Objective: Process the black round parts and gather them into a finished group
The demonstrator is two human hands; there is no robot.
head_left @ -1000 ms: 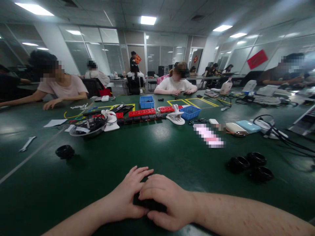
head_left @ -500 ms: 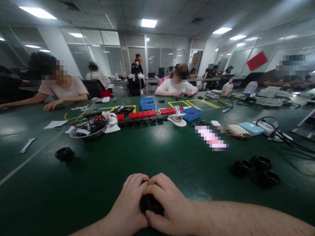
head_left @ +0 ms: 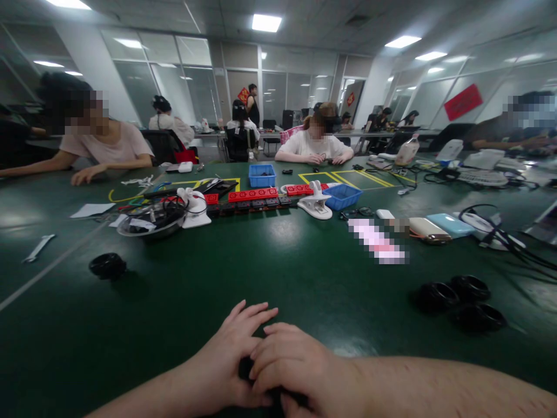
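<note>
Pair of hands, at the near edge of the table (head_left: pixel 174 325), centre. Left hand (head_left: pixel 235 360): four fingers stretched away to the far side, thumb bent toward the right hand, palm side around a black part (head_left: pixel 246 368). Right hand (head_left: pixel 296 360): fingers curled over the same part, grasping it from the right. Black part: one, held between the two hands, mostly covered by them; its shape cannot be told.

Black ring (head_left: pixel 107 266): one, lying alone on the left. Black rings (head_left: pixel 437 295): three, grouped on the right, near one another. Wrench (head_left: pixel 39 248): one, metal, far left. Sheet of paper (head_left: pixel 92 210): one, white, beyond the wrench.

Bowl (head_left: pixel 124 231): one, on the left beyond the lone ring, filled with dark items and cables. Red blocks (head_left: pixel 252 194): a row across the middle, with black blocks along their near side. White clip (head_left: pixel 315 207): one, at the right end of that row. Blue boxes (head_left: pixel 262 176): two, open-topped, one beyond the row, one just right of the clip. Light blue case (head_left: pixel 451 225): one, right, beside a cream case (head_left: pixel 429 229).
</note>
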